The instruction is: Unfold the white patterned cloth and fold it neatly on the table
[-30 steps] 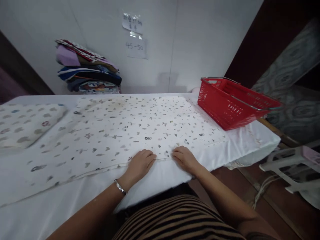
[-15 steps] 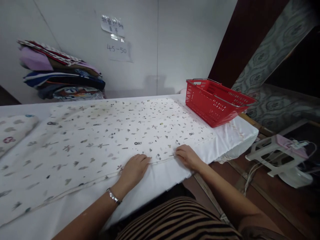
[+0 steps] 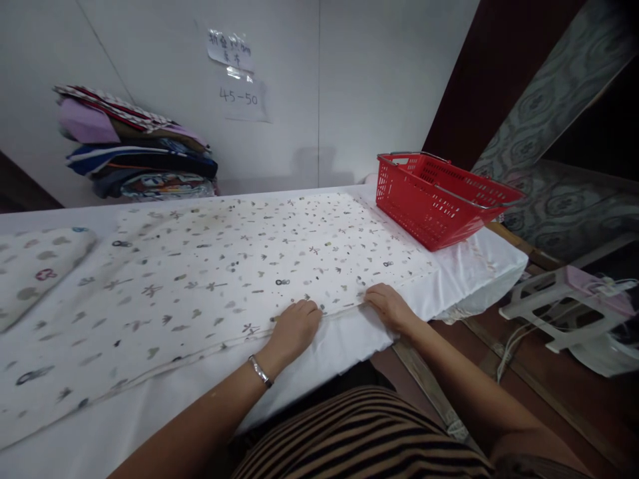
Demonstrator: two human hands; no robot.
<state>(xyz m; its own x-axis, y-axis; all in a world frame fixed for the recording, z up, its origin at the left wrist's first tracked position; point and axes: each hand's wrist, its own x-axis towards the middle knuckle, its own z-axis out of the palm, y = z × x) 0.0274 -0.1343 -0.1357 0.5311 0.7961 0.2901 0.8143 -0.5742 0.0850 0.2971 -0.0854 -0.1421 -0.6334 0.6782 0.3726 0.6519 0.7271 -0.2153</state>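
A large white cloth (image 3: 264, 266) printed with small grey and brown plant motifs lies spread over the table. Along its near edge, my left hand (image 3: 295, 327) is closed on the hem, its fingers curled down and the tips hidden. Further right, my right hand (image 3: 390, 308) pinches the same edge near the front right corner. A short stretch of hem runs between the two hands. At the far left lies a folded cloth (image 3: 42, 266) with mushroom-like prints.
A red plastic basket (image 3: 439, 206) stands at the table's back right. Folded fabrics (image 3: 140, 146) are stacked at the back left by the wall. A white cover (image 3: 469, 269) drapes the table. White plastic stools (image 3: 574, 306) and cables are on the floor at right.
My left hand has slid slightly right along the cloth's near edge, closer to my right hand. The whole view has shifted a little; my right hand stays at the edge.
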